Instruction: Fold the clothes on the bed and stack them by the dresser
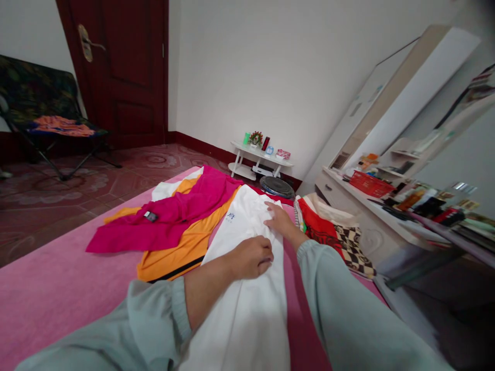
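Note:
White trousers [247,314] lie lengthwise on the pink bed cover, with small dark printed characters near their far end. My left hand [252,256] rests on the middle of them, its fingers curled in on the white cloth. Farther along, my right hand [279,219] lies at the right edge near the gathered far end, fingers stretched out over the fabric. Left of the trousers are a magenta garment [174,216] with a dark tag and an orange garment [170,257] with a black stripe, partly underneath it.
The pink bed cover [58,299] spreads beneath the clothes. At right lies a folded pile of red and checkered cloth [328,226], beside a white dresser with a red basket [371,184]. A low white stand [247,149] and a folding chair [42,93] stand beyond.

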{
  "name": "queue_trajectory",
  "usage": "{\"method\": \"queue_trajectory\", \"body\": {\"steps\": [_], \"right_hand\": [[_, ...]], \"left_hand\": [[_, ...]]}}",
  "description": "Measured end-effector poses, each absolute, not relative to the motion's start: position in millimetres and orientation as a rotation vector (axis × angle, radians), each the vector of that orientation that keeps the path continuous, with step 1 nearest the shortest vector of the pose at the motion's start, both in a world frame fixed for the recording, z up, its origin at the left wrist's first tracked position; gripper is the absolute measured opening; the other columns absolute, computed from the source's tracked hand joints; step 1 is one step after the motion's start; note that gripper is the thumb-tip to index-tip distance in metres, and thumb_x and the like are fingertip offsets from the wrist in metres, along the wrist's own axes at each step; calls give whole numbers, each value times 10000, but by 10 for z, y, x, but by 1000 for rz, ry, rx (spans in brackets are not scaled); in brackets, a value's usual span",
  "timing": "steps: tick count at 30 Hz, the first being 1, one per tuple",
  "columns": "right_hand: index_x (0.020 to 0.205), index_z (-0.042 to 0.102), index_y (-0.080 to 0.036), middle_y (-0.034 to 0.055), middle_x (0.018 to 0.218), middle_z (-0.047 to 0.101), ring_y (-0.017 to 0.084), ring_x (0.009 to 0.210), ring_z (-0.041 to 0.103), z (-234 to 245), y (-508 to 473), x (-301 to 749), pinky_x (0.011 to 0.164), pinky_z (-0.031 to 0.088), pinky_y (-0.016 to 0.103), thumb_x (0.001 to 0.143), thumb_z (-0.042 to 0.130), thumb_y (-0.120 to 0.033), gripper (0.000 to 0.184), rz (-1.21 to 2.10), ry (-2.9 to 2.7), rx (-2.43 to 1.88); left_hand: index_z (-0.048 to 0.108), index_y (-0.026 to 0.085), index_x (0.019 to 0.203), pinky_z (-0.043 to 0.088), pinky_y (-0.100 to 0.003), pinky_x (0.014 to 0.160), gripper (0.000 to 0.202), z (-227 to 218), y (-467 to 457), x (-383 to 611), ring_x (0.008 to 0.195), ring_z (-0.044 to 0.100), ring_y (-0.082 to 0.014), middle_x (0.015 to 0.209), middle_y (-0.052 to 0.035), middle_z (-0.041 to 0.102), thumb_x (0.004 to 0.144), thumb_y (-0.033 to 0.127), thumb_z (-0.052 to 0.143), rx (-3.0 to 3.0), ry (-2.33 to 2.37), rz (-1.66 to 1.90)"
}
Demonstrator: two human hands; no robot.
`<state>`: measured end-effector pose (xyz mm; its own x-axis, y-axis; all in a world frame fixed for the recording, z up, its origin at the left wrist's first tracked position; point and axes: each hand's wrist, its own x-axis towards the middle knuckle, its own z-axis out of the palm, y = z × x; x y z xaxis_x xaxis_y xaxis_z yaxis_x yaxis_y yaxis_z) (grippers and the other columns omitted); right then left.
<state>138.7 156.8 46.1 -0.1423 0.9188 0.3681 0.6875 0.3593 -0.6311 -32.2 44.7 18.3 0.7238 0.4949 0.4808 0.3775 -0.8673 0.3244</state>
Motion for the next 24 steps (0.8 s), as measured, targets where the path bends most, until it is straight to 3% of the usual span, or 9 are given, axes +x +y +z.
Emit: {"method": "queue_trajectory", "body": {"steps": [3,5,7,10,12,14,18,24], "right_hand": [[725,695,-185,-24,574,599,140,548,524,498,1712,1349,606,448,276,467,693,-94,274,412,-1844,-1420],[664,651,-177,-1,581,597,159,586,549,569,1803,1325,625,463,292,578,652,-184,87,374,-1744,-1416],[775,635,-170,34,697,640,172,656,588,657,1896,1269,647,487,300,698,559,-269,146,354,-1627,-1389],[1024,578,-166,83,962,670,173,817,636,754,1999,1158,702,517,288,770,495,-334,316,384,-1528,-1317],[1160,515,-180,106,1172,617,173,951,630,757,2016,1130,750,519,278,762,531,-353,434,437,-1494,-1253],[1222,481,-177,120,1256,574,178,1020,613,700,1982,1175,789,513,283,763,533,-338,490,417,-1484,-1256],[1046,606,-102,150,1038,662,228,957,620,465,1806,1384,864,479,362,765,451,-253,355,204,-1524,-1413],[811,673,-167,96,952,661,217,993,571,185,1651,1485,969,399,357,708,462,-144,236,113,-1711,-1413]], "left_hand": [[643,217,1011,455,-333,889,248,200,449,-311,1039,552,-216,1125,-62,594,765,225,615,2661,834,969],[570,236,1165,415,-420,972,480,200,482,-295,1196,461,-282,1309,-94,488,709,314,696,2492,1077,1190],[439,228,1311,342,-478,1050,707,181,548,-288,1302,355,-312,1419,-126,368,684,389,724,2227,1290,1403],[282,200,1406,296,-478,1091,844,127,687,-318,1343,315,-300,1446,-147,333,710,418,706,1902,1357,1519],[258,195,1419,318,-467,1076,839,89,781,-360,1334,333,-294,1442,-149,348,728,392,691,1780,1349,1517],[288,183,1410,358,-458,1042,803,59,860,-403,1306,369,-295,1425,-157,370,731,346,683,1706,1364,1500],[443,177,1312,405,-434,992,633,4,966,-440,1213,462,-276,1326,-144,462,723,247,665,1643,1435,1517],[584,135,1156,388,-427,1028,435,-85,1040,-429,1181,501,-281,1231,-139,529,727,190,631,1603,1565,1529]]}}
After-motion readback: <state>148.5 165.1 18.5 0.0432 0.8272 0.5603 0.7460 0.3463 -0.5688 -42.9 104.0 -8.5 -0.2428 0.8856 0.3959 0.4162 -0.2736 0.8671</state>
